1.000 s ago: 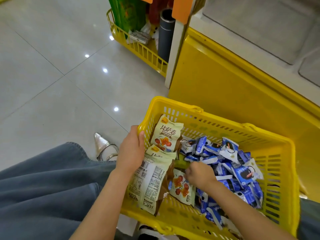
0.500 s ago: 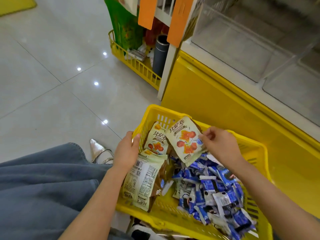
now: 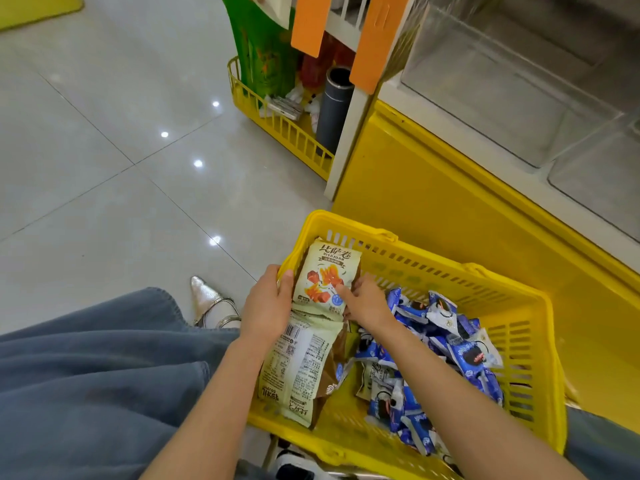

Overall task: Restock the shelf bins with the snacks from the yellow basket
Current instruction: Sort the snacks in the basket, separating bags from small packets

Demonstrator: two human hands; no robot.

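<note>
Lowers the cream snack packet (image 3: 327,271), held up over the yellow basket (image 3: 415,268) half a second ago, onto the stack of matching packets (image 3: 301,362) at the basket's left end. Clasps that stack in the left hand (image 3: 268,304), grip curled over its edge. Steadies the new packet with the right hand (image 3: 363,301), grip apparently pinching its right edge, fingers partly hidden. Leaves the blue packets (image 3: 450,341) heaped alongside. Points to a handful being gathered for the clear shelf bins (image 3: 485,91), not yet reached.

Yellow slotted basket (image 3: 519,306); cream packets (image 3: 325,271); blue-and-white wrappers (image 3: 464,355).
</note>
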